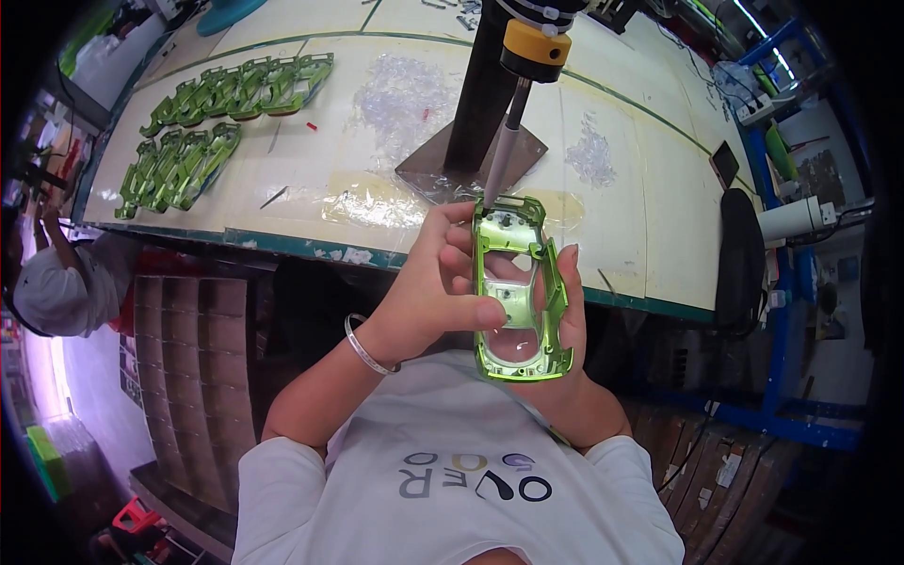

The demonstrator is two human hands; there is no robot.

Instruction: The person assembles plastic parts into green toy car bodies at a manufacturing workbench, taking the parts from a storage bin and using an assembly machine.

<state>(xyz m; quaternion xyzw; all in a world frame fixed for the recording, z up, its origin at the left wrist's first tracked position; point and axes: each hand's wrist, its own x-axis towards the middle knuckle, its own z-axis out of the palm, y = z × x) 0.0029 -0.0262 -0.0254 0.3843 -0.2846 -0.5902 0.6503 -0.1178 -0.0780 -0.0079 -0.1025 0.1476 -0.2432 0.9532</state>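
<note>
Glossy green toy-car shell (514, 287), orange-collared grey screwdriver (513, 122), cream table (650, 217)

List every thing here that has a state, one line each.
green car shell: held upright, off the table, its top end at the driver tip
left hand: gripping the shell's left side
right hand: gripping the shell's right side
hanging screwdriver: tip touching the shell
green shells on table: lying in rows

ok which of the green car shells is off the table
The green shell held in both hands, left hand and right hand; the other shells lie in rows on the table.
</note>
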